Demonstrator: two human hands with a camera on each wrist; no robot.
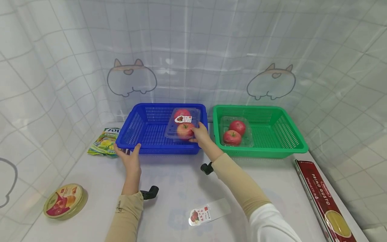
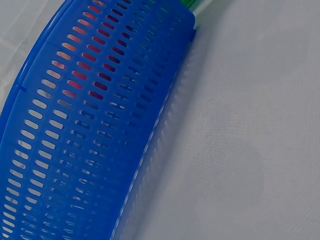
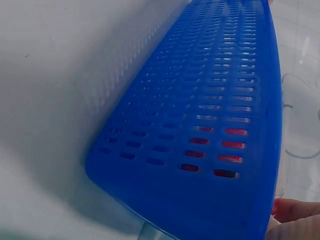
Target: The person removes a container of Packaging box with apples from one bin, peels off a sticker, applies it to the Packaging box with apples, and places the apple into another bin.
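Apple pack (image 1: 183, 123), clear plastic with two red apples and a printed label on top, sits within the right half of the blue basket (image 1: 163, 147); whether it bears on the basket floor cannot be determined. Right hand (image 1: 202, 136): fingers pinching the pack's near right edge. Left hand (image 1: 131, 163): thumb and forefinger spread against the basket's near left corner; remaining fingers hidden, so grip cannot be confirmed. Green basket (image 1: 266, 153), to the right, holds a second apple pack (image 1: 237, 132), no label visible on it. A loose label strip (image 1: 208, 212) lies on the near part of the surface (image 1: 172, 188). Step in hand, as judged: positioning the labelled pack, direction undetermined. Next move appears to call for a level pack and a steady basket.
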